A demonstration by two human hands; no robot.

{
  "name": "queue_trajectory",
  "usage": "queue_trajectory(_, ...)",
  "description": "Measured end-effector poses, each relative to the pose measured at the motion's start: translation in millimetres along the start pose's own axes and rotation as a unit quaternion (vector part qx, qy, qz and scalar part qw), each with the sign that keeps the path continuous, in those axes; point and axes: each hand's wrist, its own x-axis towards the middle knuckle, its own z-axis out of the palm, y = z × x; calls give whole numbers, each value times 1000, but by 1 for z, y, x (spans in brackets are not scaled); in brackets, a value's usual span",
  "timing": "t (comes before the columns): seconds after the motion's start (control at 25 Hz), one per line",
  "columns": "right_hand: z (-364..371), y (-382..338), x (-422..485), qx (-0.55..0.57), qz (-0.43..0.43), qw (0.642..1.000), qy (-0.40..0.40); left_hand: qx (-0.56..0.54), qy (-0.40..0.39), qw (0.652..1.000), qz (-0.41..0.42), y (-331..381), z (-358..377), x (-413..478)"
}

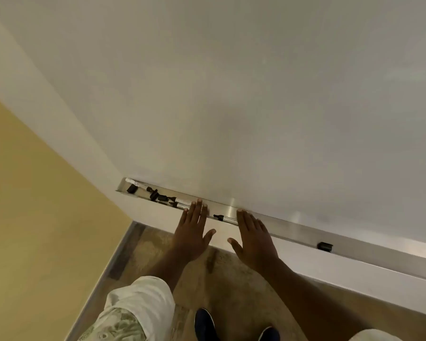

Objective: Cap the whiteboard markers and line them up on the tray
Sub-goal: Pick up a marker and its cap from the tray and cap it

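Observation:
A long metal tray [276, 222] runs along the bottom edge of a whiteboard. Several uncapped white markers lie in it: one at the far left end [135, 182], two side by side [181, 203] by my left fingertips, and one [225, 218] between my hands. Loose black caps [158, 195] are scattered in the left part, and another black cap [325, 246] lies far right. My left hand [192, 232] and my right hand [253, 238] are flat and open, fingertips at the tray's front edge, holding nothing.
The whiteboard [256, 94] fills the upper view. A yellow wall [35, 205] stands at the left. Below are a patterned floor [226, 286], my dark shoes [204, 323] and light sleeves.

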Motion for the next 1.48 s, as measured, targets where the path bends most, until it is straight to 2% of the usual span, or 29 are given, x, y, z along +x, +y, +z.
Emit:
queue_trajectory(0.32, -4, 10, 8, -77, 26, 996, 40, 33, 13, 999, 23, -1, 9, 9)
queue_trajectory(0.44, -8, 14, 13, -70, 41, 996, 48, 25, 19, 999, 25, 0, 9, 9)
queue_trajectory(0.56, -11, 17, 11, -13, 60, 995, 80, -21, 47, 998, 25, 4, 7, 9)
queue_trajectory(0.72, -13, 11, -4, 174, 115, 968, 135, -126, 109, 986, -13, 32, -6, 6)
queue_trajectory(0.8, -14, 5, -13, 267, 135, 942, 152, -209, 139, 967, -31, 55, -13, 2)
queue_trajectory(0.88, -16, 1, -23, 332, 153, 916, 163, -323, 128, 935, -66, 83, -19, -1)
queue_trajectory(1.0, -20, -4, -38, 368, 145, 906, 151, -488, 27, 857, -164, 114, -29, -4)
queue_trajectory(1.08, -24, -3, -47, 376, 126, 907, 142, -568, -7, 796, -208, 127, -30, -3)
queue_trajectory(1.16, -29, 6, -56, 364, 125, 913, 134, -609, -18, 757, -235, 135, -28, -3)
queue_trajectory(1.28, -43, 43, -72, 241, 174, 941, 164, -628, -28, 743, -229, 139, -25, -6)
queue_trajectory(1.36, -51, 79, -84, 145, 207, 949, 189, -631, -47, 745, -213, 138, -23, -9)
queue_trajectory(1.48, -57, 119, -97, 54, 242, 962, 117, -596, -88, 774, -194, 138, -19, -17)
